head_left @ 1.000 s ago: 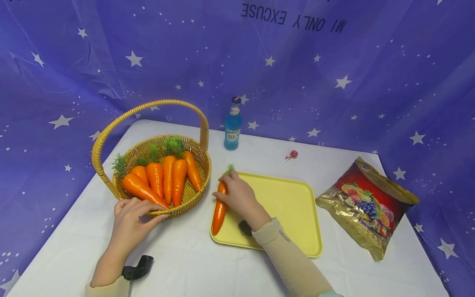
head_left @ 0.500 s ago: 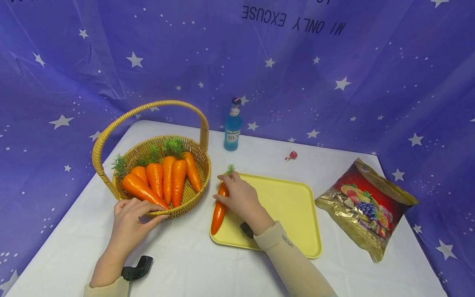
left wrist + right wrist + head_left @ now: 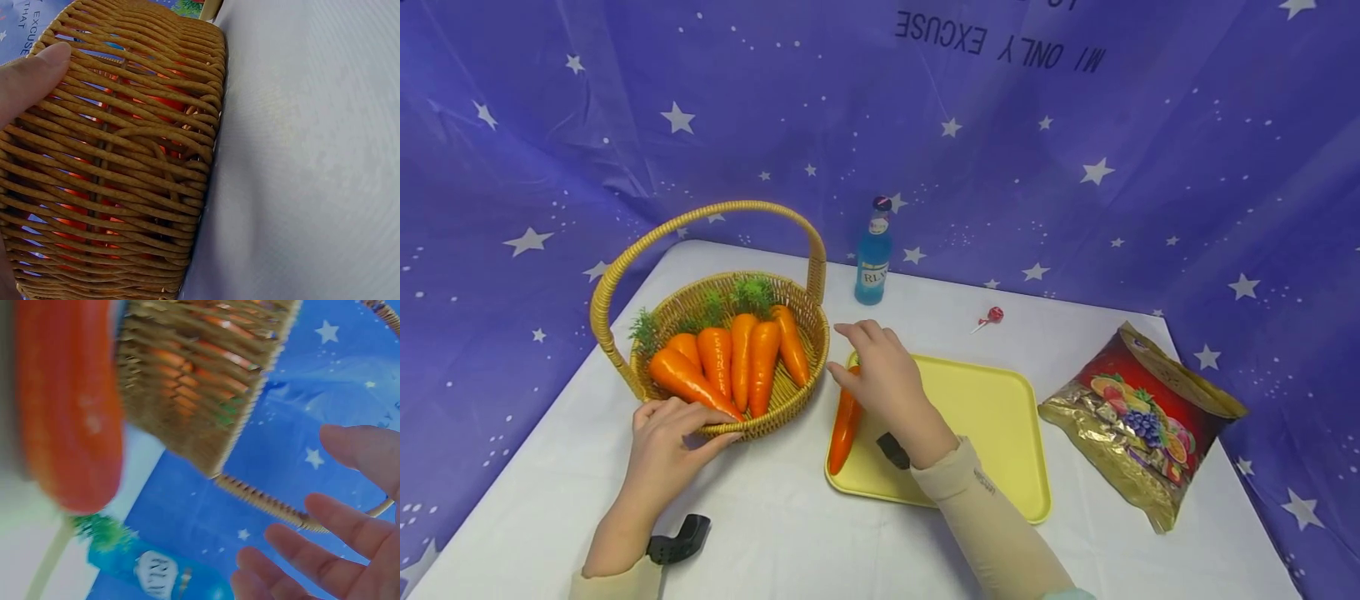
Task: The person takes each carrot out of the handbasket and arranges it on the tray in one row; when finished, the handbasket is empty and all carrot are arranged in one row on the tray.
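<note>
My left hand point(image 3: 662, 446) grips the near rim of the wicker basket point(image 3: 786, 412); in the left wrist view its thumb point(image 3: 45, 70) presses on the woven side. Several orange carrots point(image 3: 762, 367) with green tops lie in the basket. A single carrot point(image 3: 845, 433) rests along the left edge of the yellow tray point(image 3: 985, 429); its green top point(image 3: 105, 531) shows in the right wrist view. Over the tray's left part, my right hand point(image 3: 887, 379) is apart from the carrot, fingers spread and holding nothing.
Behind the tray stands a blue bottle point(image 3: 872, 267), with a red lollipop point(image 3: 993, 315) lying to its right. A red and gold candy bag point(image 3: 1142, 421) lies right of the tray. The basket's tall handle point(image 3: 730, 207) arches over the carrots. A starry purple cloth point(image 3: 880, 108) hangs behind.
My right hand has let go of the carrot on the tray and risen off it, its fingers opening. The left hand stays on the basket's rim.
</note>
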`<action>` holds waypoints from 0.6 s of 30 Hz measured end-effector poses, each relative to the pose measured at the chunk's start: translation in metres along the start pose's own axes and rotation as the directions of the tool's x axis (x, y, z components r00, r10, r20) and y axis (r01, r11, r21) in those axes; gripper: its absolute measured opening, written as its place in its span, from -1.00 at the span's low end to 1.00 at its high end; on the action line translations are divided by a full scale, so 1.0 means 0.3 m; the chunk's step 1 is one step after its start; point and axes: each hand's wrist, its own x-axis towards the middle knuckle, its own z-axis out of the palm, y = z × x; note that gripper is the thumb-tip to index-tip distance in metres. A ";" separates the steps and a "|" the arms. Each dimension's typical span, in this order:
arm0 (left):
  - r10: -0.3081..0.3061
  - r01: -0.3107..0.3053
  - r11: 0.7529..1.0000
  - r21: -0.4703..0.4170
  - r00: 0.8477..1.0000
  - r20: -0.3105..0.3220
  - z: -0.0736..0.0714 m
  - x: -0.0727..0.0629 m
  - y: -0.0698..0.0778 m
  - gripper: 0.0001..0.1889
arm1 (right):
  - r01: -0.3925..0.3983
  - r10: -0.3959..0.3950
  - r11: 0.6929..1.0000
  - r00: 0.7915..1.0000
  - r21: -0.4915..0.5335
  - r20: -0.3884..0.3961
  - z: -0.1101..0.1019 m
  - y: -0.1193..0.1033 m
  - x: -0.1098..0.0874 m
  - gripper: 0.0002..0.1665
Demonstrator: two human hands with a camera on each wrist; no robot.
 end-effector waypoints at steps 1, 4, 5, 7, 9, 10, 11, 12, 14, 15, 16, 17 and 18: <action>-0.004 0.004 1.000 0.002 1.000 0.003 -0.001 -0.001 -0.002 -0.68 | 0.013 -0.013 1.000 1.000 0.003 0.001 -0.006 -0.013 0.007 -0.37; -0.012 0.012 1.000 0.005 1.000 0.011 -0.002 -0.003 -0.005 -0.69 | 0.049 -0.049 0.999 0.999 0.011 0.010 -0.015 -0.051 0.031 -0.38; -0.011 0.011 1.000 0.003 1.000 0.010 -0.003 -0.003 -0.004 -0.69 | 0.059 -0.059 0.998 0.998 0.015 0.015 -0.016 -0.064 0.040 -0.38; -0.009 0.009 1.000 -0.003 1.000 0.008 -0.003 -0.003 -0.003 -0.69 | 0.077 -0.077 0.997 0.997 0.021 0.023 -0.012 -0.085 0.060 -0.37; -0.005 0.005 1.000 -0.008 1.000 0.006 -0.004 -0.003 -0.004 -0.68 | 0.094 -0.095 0.995 0.995 0.031 0.028 -0.005 -0.104 0.081 -0.38; -0.004 0.004 1.000 -0.010 1.000 0.006 -0.005 -0.002 -0.003 -0.68 | 0.100 -0.101 0.994 0.994 0.030 0.034 0.000 -0.113 0.092 -0.38; -0.002 0.003 1.000 -0.012 1.000 0.005 -0.005 -0.001 -0.003 -0.68 | 0.105 -0.106 0.994 0.994 0.030 0.040 0.007 -0.121 0.104 -0.38; -0.002 0.002 1.000 -0.011 1.000 0.007 -0.005 0.000 -0.004 -0.68 | 0.108 -0.109 0.994 0.993 0.027 0.048 0.014 -0.128 0.117 -0.38; 0.002 -0.001 1.000 -0.008 1.000 0.006 -0.006 0.002 -0.003 -0.68 | 0.116 -0.118 0.993 0.991 0.030 0.063 0.027 -0.144 0.142 -0.38; 0.003 -0.003 1.000 -0.007 1.000 0.006 -0.007 0.004 -0.003 -0.68 | 0.118 -0.120 0.993 0.990 0.027 0.071 0.035 -0.150 0.154 -0.38; 0.004 -0.004 1.000 -0.005 1.000 0.005 -0.007 0.005 -0.003 -0.68 | 0.116 -0.118 0.993 0.990 0.028 0.082 0.041 -0.156 0.166 -0.38; 0.007 -0.007 1.000 -0.003 1.000 0.003 -0.007 0.006 -0.003 -0.68 | 0.119 -0.121 0.992 0.989 0.029 0.089 0.048 -0.161 0.177 -0.38; 0.010 -0.010 1.000 -0.001 1.000 0.002 -0.007 0.006 -0.003 -0.68 | 0.121 -0.123 0.992 0.988 0.027 0.096 0.055 -0.166 0.187 -0.39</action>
